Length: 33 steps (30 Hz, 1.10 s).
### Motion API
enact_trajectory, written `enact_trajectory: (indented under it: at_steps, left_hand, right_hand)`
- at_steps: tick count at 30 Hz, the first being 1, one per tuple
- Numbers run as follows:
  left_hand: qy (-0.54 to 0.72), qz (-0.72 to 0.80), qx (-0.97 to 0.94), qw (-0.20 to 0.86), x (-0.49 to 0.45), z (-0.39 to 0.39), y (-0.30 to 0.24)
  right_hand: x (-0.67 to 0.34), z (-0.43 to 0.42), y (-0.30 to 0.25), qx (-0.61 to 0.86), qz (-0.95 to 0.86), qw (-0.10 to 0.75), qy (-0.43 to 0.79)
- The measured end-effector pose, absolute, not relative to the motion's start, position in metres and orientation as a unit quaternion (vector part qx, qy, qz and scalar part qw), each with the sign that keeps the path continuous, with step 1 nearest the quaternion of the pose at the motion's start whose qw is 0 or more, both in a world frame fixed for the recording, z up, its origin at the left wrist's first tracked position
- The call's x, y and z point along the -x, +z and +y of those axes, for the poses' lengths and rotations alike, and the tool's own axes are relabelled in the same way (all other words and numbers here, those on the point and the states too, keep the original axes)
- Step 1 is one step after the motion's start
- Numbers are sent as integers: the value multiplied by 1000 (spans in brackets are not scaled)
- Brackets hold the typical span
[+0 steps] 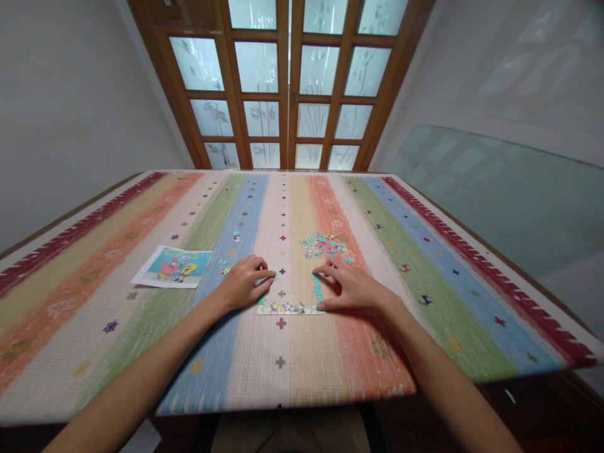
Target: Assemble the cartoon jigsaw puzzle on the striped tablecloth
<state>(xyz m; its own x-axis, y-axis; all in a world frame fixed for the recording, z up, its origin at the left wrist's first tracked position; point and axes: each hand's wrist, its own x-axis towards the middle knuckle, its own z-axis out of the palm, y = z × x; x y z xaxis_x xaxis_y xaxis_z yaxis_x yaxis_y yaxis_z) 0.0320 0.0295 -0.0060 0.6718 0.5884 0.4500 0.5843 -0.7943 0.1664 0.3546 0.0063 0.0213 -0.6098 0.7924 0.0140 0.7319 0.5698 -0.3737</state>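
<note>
A jigsaw puzzle frame lies partly joined on the striped cloth. Its bottom row (295, 309) runs left to right, and a turquoise right column (318, 288) rises from one end. My left hand (245, 282) is closed above the left side, thumb and forefinger pinched at a small turquoise puzzle piece (276, 277) mostly hidden by the fingers. My right hand (349, 286) rests at the right column with fingers apart, forefinger at its top and thumb by the lower corner. Beyond it lies a pile of loose puzzle pieces (325, 244).
Left of my left hand lies a printed cartoon picture (174, 267). A few stray puzzle pieces (226, 264) sit between them, with others (236, 236) farther back. The striped tablecloth (141, 352) covers the table. Wooden glazed doors (289, 94) stand behind it.
</note>
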Motion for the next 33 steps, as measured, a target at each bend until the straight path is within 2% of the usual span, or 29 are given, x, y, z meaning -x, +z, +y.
enact_trajectory:
  at_steps: [10, 16, 21, 33]
  left_hand:
    - [258, 352, -898, 55, -31, 33, -7]
    - [278, 490, -826, 40, -11, 62, 0]
    - [203, 648, -734, 21, 7, 96, 9]
    - [157, 722, -673, 33, 12, 136, 9]
  right_hand:
    - [-354, 6, 22, 436, -880, 85, 167]
    - [-353, 6, 25, 438, -879, 79, 169]
    - [-353, 5, 25, 438, -879, 82, 168]
    - [-353, 5, 24, 443, -876, 84, 172]
